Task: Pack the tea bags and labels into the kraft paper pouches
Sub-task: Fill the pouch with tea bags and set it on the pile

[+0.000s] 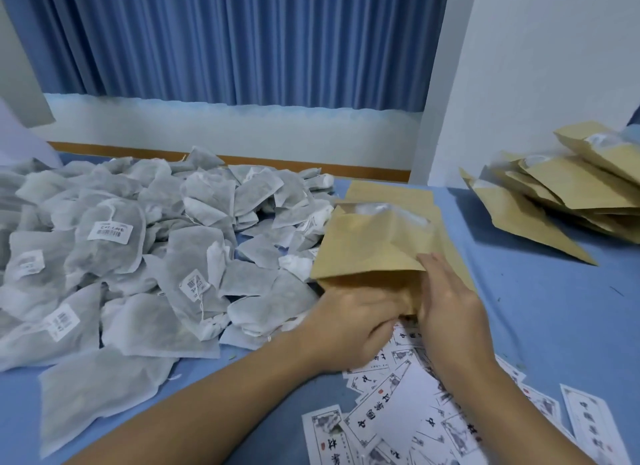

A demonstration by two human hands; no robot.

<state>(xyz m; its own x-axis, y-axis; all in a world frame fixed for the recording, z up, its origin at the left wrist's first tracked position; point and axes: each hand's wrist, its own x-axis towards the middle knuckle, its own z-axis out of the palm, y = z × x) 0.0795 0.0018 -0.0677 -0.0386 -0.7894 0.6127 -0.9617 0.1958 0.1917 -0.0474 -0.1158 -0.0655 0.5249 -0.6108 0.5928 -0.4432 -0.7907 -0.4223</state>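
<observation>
Pouch (374, 253) opening looks like the step in hand. You have one brown paper pouch tilted up over the blue table (540, 291), between the heap of tea bags (138, 250) on your left and the loose labels (408, 416) just below your wrists. Your left hand (349, 322) is curled round the pouch's near edge and grips it. Its fingers are blurred, so I cannot tell whether anything else sits in that fist. Your right hand (446, 291) lies against the near right side of the pouch with straight fingers and holds nothing. A clear patch shows at the far end, but which end is open is not plain from here.

To do this well, hold the paper firmly with your left hand and use your flat right fingers to spread the walls until the mouth gapes. Only then reach for the contents. Take a tea bag from the edge of the heap nearest the pouch, where the strings seem less tangled. Slide the bag and a label in flat so neither creases. Filled pouches probably belong on the stack (568, 201) at your far right, well apart.
</observation>
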